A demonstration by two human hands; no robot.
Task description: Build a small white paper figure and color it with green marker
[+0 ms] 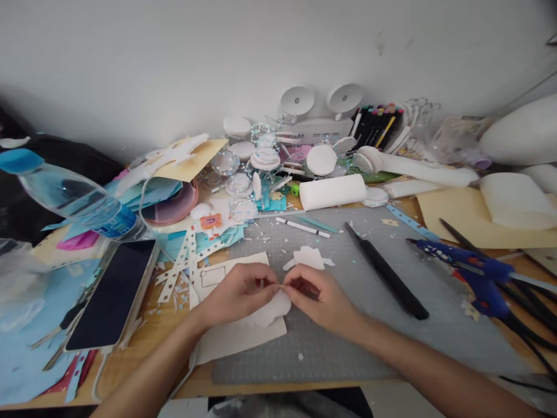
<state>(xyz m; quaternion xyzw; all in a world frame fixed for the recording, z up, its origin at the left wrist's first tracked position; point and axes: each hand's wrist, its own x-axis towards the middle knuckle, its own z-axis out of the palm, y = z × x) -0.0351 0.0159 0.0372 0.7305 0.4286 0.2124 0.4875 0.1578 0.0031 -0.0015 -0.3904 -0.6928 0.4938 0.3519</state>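
Light brown wooden tabletop (pixel 153 325), straight front edge. Behind tabletop: smooth off-white wall (pixel 174 58), few small scuffs (pixel 381 43). Below tabletop: pale floor (pixel 394 403), partly visible. Light soft, wall dimmer beyond tabletop's left end.

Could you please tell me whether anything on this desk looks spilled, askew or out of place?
Mostly litter: paper scraps lie strewn beside the punched strips, and a small star lies loose on the grey mat. The bottle looks tilted, though lens distortion may exaggerate that.

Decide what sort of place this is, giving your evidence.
Probably a crafting workspace: a gray cutting mat, a blue glue gun and a bunch of markers suggest it.
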